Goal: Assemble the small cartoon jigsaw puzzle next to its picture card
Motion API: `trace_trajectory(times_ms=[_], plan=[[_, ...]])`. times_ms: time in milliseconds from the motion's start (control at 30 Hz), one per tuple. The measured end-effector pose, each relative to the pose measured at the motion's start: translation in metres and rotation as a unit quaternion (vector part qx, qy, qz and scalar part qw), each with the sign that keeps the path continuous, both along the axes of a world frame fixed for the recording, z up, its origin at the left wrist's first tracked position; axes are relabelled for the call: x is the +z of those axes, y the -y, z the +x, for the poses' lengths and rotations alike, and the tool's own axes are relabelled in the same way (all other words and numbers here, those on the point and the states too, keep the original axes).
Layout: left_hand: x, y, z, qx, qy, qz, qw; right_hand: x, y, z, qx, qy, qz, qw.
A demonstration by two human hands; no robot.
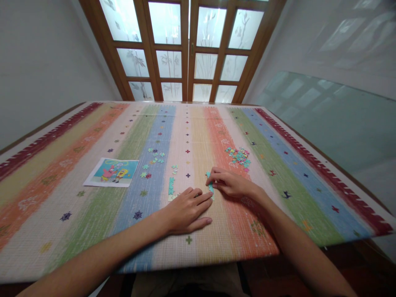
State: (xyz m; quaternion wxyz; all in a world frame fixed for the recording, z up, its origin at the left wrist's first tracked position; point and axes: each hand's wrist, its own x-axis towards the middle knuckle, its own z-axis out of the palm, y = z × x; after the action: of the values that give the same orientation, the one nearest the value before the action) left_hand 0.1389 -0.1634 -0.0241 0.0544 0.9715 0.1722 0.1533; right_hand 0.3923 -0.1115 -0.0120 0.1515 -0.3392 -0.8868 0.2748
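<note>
My left hand [189,210] lies flat with its fingers stretched out. Its fingertips rest on the lower end of a joined strip of teal puzzle pieces [211,188], and it covers part of the pieces beneath. At the upper end of that strip, my right hand [227,181] has thumb and forefinger pinched on a puzzle piece [208,174], mostly hidden by the fingers. Left of my left hand stands another joined strip [171,189], with pale pieces along its bottom. Just above it are a few loose pieces [175,169].
A heap of loose puzzle pieces [239,156] lies beyond my right hand. More pieces [157,156] are scattered at the left, near a printed cartoon picture [107,169]. A striped tablecloth [185,132] covers the table. Wooden glazed doors [187,51] stand behind.
</note>
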Motion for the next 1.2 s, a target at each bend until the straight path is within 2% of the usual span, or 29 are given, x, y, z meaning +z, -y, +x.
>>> trace_trajectory(times_ms=[567, 900, 1200], plan=[[0.0002, -0.0014, 0.001, 0.003, 0.012, -0.006, 1.0, 0.0022, -0.0005, -0.0043, 0.006, 0.004, -0.004, 1.0], [-0.0002, -0.0009, 0.0007, 0.004, 0.017, -0.012, 1.0, -0.0007, -0.0006, -0.0071, -0.036, -0.003, 0.014, 0.999], [-0.0009, -0.0013, 0.0012, 0.003, 0.009, -0.007, 1.0, -0.0002, -0.0014, -0.0081, -0.059, -0.003, 0.0, 0.998]])
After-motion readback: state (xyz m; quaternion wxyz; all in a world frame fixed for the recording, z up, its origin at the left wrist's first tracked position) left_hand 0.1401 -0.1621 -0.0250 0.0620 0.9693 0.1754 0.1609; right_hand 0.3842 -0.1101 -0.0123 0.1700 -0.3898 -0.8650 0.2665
